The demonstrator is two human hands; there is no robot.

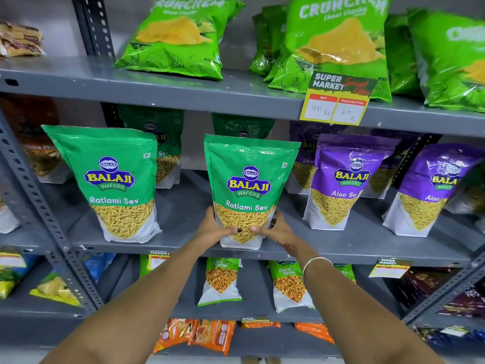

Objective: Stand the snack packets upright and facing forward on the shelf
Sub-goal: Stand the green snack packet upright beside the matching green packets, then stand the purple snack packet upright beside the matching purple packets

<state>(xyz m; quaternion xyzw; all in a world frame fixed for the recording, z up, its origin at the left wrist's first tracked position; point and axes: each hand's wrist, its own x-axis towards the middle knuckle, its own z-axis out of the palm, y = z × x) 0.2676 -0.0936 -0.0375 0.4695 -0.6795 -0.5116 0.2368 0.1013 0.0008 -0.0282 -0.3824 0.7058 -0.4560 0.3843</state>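
A green Ratlami Sev packet [249,179] stands upright and faces forward at the front of the grey middle shelf [183,206]. My left hand [214,227] grips its lower left side and my right hand [275,229] grips its lower right side, thumbs meeting on the front. A second green Ratlami Sev packet [112,179] stands upright to the left, front out. Two purple Aloo Sev packets [341,179] [430,193] stand to the right, leaning slightly. More green and purple packets stand behind them in the back row.
Green Crunchem chip bags [178,35] lean on the upper shelf behind a price tag [338,101]. Chana packets [223,279] stand on the shelf below, orange packets [210,334] lower still. A slotted metal upright [39,200] borders the left.
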